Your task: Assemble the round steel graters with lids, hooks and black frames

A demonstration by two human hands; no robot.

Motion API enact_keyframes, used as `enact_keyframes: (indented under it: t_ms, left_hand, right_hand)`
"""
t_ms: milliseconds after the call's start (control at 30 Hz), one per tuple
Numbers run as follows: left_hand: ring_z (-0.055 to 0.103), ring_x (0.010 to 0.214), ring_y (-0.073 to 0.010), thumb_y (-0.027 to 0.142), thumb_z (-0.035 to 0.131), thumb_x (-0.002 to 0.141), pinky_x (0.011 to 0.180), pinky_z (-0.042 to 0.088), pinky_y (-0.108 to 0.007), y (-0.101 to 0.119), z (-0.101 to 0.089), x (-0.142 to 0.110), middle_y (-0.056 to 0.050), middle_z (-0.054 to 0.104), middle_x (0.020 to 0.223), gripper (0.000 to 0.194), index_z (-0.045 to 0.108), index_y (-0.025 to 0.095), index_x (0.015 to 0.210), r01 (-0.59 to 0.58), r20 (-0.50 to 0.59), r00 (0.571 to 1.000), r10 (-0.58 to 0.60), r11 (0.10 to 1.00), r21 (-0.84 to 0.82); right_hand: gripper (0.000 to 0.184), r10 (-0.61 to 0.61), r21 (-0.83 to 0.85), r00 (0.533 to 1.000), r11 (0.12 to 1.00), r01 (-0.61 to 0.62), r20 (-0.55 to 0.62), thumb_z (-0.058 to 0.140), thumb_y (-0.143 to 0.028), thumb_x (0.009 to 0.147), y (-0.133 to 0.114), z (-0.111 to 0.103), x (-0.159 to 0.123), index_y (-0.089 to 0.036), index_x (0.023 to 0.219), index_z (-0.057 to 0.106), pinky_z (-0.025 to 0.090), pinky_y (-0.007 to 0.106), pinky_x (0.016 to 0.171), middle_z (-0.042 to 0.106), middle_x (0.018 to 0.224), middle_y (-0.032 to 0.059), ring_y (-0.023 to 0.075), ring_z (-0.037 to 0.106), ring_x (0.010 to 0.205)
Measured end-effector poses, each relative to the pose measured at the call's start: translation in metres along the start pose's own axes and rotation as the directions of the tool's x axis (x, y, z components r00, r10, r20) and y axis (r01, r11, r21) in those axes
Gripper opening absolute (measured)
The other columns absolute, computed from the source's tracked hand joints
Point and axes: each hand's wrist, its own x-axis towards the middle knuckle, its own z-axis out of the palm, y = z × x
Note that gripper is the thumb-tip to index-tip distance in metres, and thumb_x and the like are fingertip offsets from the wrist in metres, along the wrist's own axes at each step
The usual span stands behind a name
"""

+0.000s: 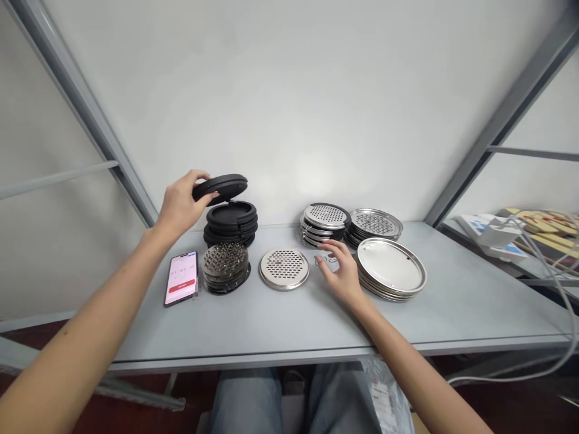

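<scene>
My left hand (183, 202) is closed on the edge of a black round dish (230, 181), tilted just above a stack of similar black round dishes (230, 226). My right hand (341, 271) hovers low over the table with thumb and fingers apart, beside a few small wire clips (333, 260) partly hidden by the fingers. Between my hands lies a round metal grater plate (284, 269) with slotted holes. Left of it stands a stack of dark, spiky perforated discs (225, 260). Close to my right wrist is a stack of shiny round metal plates (391, 265).
Behind my right hand stand a stack of metal-and-black perforated round pieces (326, 217) and a stack of metal grater discs (375, 223). A phone (181, 278) lies at the left. White cables (561, 289) hang over the table's right end; grey frame posts flank the table (253, 328).
</scene>
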Motion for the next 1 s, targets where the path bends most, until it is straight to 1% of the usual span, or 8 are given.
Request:
enact_keyframes:
  t_ms: [100,167,333,433,600,733,867,1000]
  left_hand:
    - [0.066,0.099,-0.0243,0.032,0.067,0.079,0.089,0.051,-0.04,-0.027,0.003,-0.001,-0.005,0.068,0.102,0.029,0.057,0.024,0.105,-0.017,0.056,0.998,0.021,0.998,-0.066]
    - [0.066,0.1,-0.0255,0.035,0.066,0.078,0.088,0.051,-0.041,-0.038,0.007,-0.008,-0.007,0.068,0.104,0.031,0.056,0.023,0.104,0.002,0.085,0.996,0.006,0.996,-0.093]
    - [0.061,0.113,-0.0246,0.038,0.06,0.082,0.095,0.049,-0.041,-0.049,0.023,-0.031,-0.012,0.064,0.117,0.035,0.047,0.02,0.109,0.005,0.08,0.997,0.009,0.985,-0.171]
    - [0.057,0.121,-0.0229,0.036,0.057,0.086,0.102,0.045,-0.041,-0.056,0.029,-0.04,-0.012,0.063,0.122,0.032,0.043,0.021,0.11,-0.02,0.122,0.991,0.05,0.972,-0.233]
    - [0.054,0.125,-0.0246,0.037,0.053,0.088,0.105,0.042,-0.04,-0.08,0.026,-0.046,-0.008,0.064,0.125,0.029,0.052,0.022,0.112,-0.059,0.208,0.975,0.082,0.992,-0.114]
    - [0.051,0.127,-0.0246,0.038,0.05,0.088,0.11,0.037,-0.038,-0.103,0.022,-0.044,-0.005,0.063,0.126,0.03,0.063,0.023,0.11,-0.107,0.223,0.968,0.114,0.993,-0.045]
    - [0.057,0.12,-0.0242,0.036,0.053,0.084,0.11,0.037,-0.038,-0.117,0.022,-0.038,-0.005,0.062,0.129,0.032,0.068,0.025,0.11,-0.057,0.235,0.97,0.057,0.998,-0.004]
    - [0.059,0.118,-0.024,0.032,0.055,0.08,0.108,0.039,-0.037,-0.121,0.024,-0.036,-0.003,0.063,0.127,0.031,0.07,0.026,0.108,-0.003,0.244,0.97,0.007,1.0,-0.017]
  right_hand:
    - [0.021,-0.002,-0.005,1.0,1.0,0.002,-0.004,0.059,-0.025,0.084,0.0,0.0,0.0,-0.022,0.105,0.064,0.052,0.04,0.078,0.059,0.115,0.0109,0.0259,0.057,0.107]
    - [0.021,-0.007,-0.009,1.0,1.0,0.007,-0.007,0.059,-0.025,0.084,0.0,0.0,0.0,-0.022,0.105,0.064,0.052,0.041,0.081,0.059,0.115,0.0108,0.0258,0.057,0.107]
    - [0.02,-0.019,-0.021,1.0,1.0,0.019,-0.005,0.059,-0.023,0.084,0.004,0.0,-0.001,-0.022,0.104,0.064,0.049,0.042,0.09,0.059,0.115,0.0102,0.0249,0.057,0.109]
    - [0.019,-0.018,-0.025,1.0,1.0,0.018,-0.003,0.058,-0.023,0.085,0.005,0.0,-0.002,-0.021,0.103,0.064,0.049,0.043,0.092,0.058,0.115,0.01,0.0244,0.057,0.109]
    - [0.018,-0.018,-0.034,1.0,0.999,0.018,0.017,0.057,-0.024,0.085,0.004,0.0,-0.002,-0.021,0.101,0.065,0.048,0.044,0.094,0.059,0.113,0.0098,0.0243,0.058,0.108]
    - [0.017,-0.018,-0.036,0.998,0.999,0.02,0.052,0.056,-0.025,0.086,0.004,0.001,-0.002,-0.021,0.099,0.066,0.049,0.044,0.092,0.059,0.112,0.01,0.0244,0.058,0.106]
    - [0.016,-0.018,-0.042,0.997,0.999,0.022,0.079,0.056,-0.025,0.087,0.005,0.001,-0.002,-0.021,0.098,0.066,0.05,0.043,0.09,0.06,0.111,0.01,0.024,0.059,0.105]
    - [0.015,-0.022,-0.035,0.998,0.999,0.024,0.065,0.055,-0.024,0.087,0.006,0.001,-0.003,-0.021,0.097,0.066,0.05,0.041,0.087,0.061,0.109,0.0093,0.0232,0.06,0.103]
